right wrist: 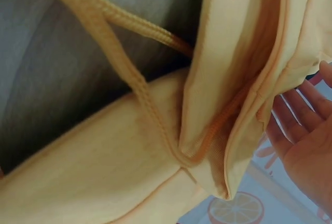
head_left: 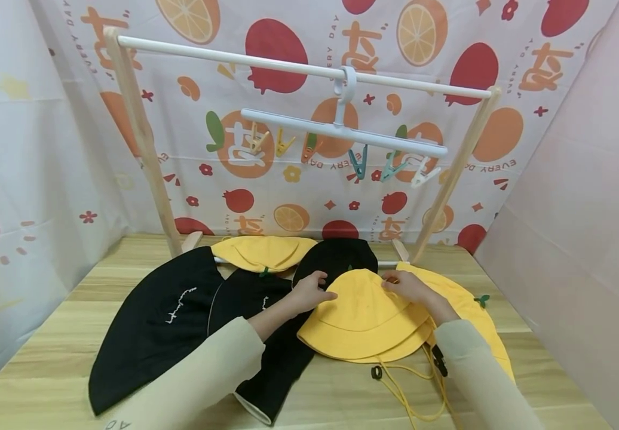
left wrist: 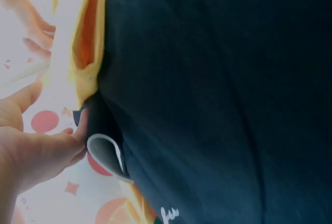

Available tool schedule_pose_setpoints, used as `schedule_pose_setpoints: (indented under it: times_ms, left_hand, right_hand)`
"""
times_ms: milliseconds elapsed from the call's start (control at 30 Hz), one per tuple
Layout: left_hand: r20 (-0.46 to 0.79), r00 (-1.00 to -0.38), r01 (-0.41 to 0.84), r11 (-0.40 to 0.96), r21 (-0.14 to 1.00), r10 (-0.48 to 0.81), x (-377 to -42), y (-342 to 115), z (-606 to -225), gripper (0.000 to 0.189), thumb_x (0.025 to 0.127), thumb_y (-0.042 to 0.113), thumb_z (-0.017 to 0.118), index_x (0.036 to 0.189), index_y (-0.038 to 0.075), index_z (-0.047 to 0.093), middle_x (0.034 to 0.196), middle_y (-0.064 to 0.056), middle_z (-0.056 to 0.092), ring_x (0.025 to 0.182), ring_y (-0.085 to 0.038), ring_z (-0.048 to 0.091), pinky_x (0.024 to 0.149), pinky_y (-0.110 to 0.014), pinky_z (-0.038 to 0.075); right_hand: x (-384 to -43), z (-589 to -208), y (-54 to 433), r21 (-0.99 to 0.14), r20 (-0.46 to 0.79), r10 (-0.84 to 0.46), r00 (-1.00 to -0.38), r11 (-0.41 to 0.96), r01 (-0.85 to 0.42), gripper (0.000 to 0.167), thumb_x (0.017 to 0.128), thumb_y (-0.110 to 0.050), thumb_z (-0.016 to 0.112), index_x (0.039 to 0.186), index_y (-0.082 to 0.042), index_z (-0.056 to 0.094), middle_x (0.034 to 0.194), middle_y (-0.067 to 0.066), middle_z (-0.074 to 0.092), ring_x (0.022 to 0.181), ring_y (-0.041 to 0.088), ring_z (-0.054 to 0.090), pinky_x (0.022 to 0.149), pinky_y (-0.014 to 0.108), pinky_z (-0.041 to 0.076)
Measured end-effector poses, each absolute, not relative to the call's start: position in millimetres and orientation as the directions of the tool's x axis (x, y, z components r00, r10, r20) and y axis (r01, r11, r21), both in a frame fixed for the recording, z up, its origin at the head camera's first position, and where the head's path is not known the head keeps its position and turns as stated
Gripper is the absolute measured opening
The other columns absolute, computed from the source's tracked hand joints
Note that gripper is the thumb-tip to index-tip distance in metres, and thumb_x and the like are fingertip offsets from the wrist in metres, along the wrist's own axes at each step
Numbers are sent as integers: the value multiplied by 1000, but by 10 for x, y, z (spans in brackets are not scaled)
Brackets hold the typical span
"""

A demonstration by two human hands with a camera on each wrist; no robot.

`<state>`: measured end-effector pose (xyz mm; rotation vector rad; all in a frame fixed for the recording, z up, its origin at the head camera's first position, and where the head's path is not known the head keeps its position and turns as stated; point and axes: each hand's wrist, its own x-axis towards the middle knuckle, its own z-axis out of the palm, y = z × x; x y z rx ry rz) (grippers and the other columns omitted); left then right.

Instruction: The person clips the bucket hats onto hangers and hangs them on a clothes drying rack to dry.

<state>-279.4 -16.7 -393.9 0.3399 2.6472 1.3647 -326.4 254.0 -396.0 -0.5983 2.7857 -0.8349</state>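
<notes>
I have the yellow bucket hat lying on the wood-grain table, its brim toward me. The left hand is at the hat's left side, thumb at the crown's edge, fingers loosely extended. The right hand is at the hat's upper right; my right wrist view shows its fingers nearly straight and relaxed beside the cloth. A yellow cord trails in front of the hat, with a black cord stopper.

Just right of the hat I see a second yellow hat with a green sprout. Directly behind it sits a black hat, and behind to its left, another yellow one. Farther left, a large black hat with white script spreads across the table.

Beyond and above the hat, a pale hanger with coloured clips hangs from a wood-posted rack, before a fruit-print curtain.
</notes>
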Motion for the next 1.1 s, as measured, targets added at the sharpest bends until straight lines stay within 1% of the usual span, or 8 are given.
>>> schedule_pose_setpoints:
  times_ms: [167,367,533,667,800,933,1000,1100]
  left_hand:
    - [-68,-970,85,583,808,235,-2824,-56,-4023,49,83,18,68,122,-3,49,111,-16,56,91,-25,56,76,-37,47]
    - [-103,-976,18,539,842,194,-2801,45,-4095,39,83,5,66,117,-5,49,100,-15,56,82,-23,56,71,-36,48]
    - [-148,-968,-42,450,892,204,-2754,62,-4097,6,83,0,61,86,-3,57,73,-7,51,61,-17,52,55,-28,45]
    - [-201,-956,-103,397,912,212,-2740,57,-4069,20,81,3,60,62,5,52,54,-1,41,47,-11,41,47,-23,36]
    - [-259,-939,-169,350,921,226,-2735,34,-4023,12,79,9,64,76,3,54,63,-1,46,52,-11,46,51,-24,40]
    - [-272,-920,-172,330,928,284,-2729,-1,-3986,35,79,13,68,107,-2,54,83,-7,57,67,-16,57,62,-30,48]
    - [-262,-909,-148,337,930,323,-2728,-23,-3971,38,80,15,68,111,-3,54,85,-8,59,70,-17,59,66,-31,49]
    - [-227,-901,-90,352,932,370,-2735,-58,-3951,31,82,17,67,105,-2,59,81,-7,62,69,-16,60,65,-31,49]
  right_hand:
    - [-3272,-3992,2507,-561,-33,-420,-907,759,-330,34,96,-17,49,118,8,54,103,16,59,95,30,56,80,42,44]
    - [-3309,-4020,2454,-541,-7,-402,-916,772,-335,31,95,-17,50,114,6,57,102,14,60,88,25,56,78,39,44]
    - [-3311,-4000,2441,-541,32,-388,-921,768,-342,18,94,-11,51,99,4,60,85,7,58,70,18,48,68,34,41]
    - [-3301,-3965,2451,-550,58,-383,-922,758,-350,14,94,-10,50,93,2,59,82,5,56,68,16,45,65,32,39]
    - [-3282,-3890,2456,-563,92,-384,-919,741,-366,13,94,-8,51,88,1,57,78,6,54,67,16,43,64,31,37]
    - [-3250,-3770,2443,-569,107,-382,-918,734,-371,11,92,-5,52,85,2,56,75,6,52,65,16,42,63,30,37]
    - [-3227,-3703,2425,-578,98,-380,-920,731,-363,10,92,-4,52,86,3,55,75,6,51,65,16,42,63,30,36]
    - [-3187,-3584,2392,-597,80,-371,-925,725,-342,11,92,-5,52,87,4,55,76,7,51,65,16,42,62,30,37]
